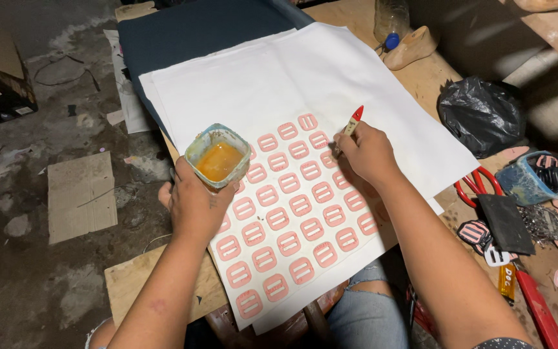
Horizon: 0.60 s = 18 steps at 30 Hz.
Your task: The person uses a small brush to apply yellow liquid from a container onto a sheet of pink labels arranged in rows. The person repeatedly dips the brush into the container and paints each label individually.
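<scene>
**Glue cup in one hand, brush in the other, over the pink pieces**

My left hand [195,203] is wrapped around a small square cup [217,155] of orange liquid, fingers clenched on its sides from below, and I'm holding it up just above the left edge of the white sheet [279,77]. The cup sits level, its rim smeared and stained.

My right hand [368,154] is closed on a thin brush [352,123]. The red tip of the handle pokes up past my knuckles, tilted away from me. The bristle end is hidden under my fingers, so I can't tell whether it touches anything. The hand hovers at the upper right corner of the grid.

Below both hands, rows of pink buckle-shaped pieces [292,213] lie flat on the sheet, neatly spaced, each with two slots. The sheet rests on a wooden board [130,281] across my lap, with a dark blue cloth [195,32] underneath at the far end.

Off to my right on the bench: red-handled scissors [476,184], a black plastic bag [482,113], a blue tub [531,181] with something dark inside, and a wooden shoe last [411,46] near a clear bottle [390,22]. A piece of cardboard [82,194] lies on the concrete floor to my left.
</scene>
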Tool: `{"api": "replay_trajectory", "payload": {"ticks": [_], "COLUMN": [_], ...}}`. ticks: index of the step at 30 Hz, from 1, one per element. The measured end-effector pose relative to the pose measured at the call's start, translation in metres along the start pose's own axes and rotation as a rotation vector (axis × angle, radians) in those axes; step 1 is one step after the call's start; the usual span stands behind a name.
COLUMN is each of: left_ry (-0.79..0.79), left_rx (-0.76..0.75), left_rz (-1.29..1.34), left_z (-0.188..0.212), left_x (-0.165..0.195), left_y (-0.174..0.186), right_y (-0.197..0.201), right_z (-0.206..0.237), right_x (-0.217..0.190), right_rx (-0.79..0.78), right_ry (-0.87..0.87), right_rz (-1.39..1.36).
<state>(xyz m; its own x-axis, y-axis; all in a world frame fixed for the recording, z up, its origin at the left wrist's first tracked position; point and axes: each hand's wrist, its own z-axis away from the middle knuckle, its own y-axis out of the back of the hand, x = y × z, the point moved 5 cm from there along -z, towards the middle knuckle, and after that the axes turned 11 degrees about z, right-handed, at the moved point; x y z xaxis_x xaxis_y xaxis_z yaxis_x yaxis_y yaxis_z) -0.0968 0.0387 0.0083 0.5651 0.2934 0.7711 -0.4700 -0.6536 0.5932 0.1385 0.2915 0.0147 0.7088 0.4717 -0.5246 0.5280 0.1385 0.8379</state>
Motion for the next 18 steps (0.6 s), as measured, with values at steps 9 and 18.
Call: {"api": "replay_trajectory", "payload": {"ticks": [9,18], "left_ry": [0.009,0.025], "left_rx": [-0.008,-0.01], "left_rz": [-0.023,-0.017], "left_z": [0.003,0.003], "left_x": [0.0,-0.001], "left_y": [-0.004,-0.004], "right_y": [-0.023,-0.007], "right_z": [0.003,0.015], "right_x": [-0.002,0.002], "right_rx": [-0.149,-0.053], "right_ry": [-0.065,-0.041], "right_rz": [0.006,-0.201]}}
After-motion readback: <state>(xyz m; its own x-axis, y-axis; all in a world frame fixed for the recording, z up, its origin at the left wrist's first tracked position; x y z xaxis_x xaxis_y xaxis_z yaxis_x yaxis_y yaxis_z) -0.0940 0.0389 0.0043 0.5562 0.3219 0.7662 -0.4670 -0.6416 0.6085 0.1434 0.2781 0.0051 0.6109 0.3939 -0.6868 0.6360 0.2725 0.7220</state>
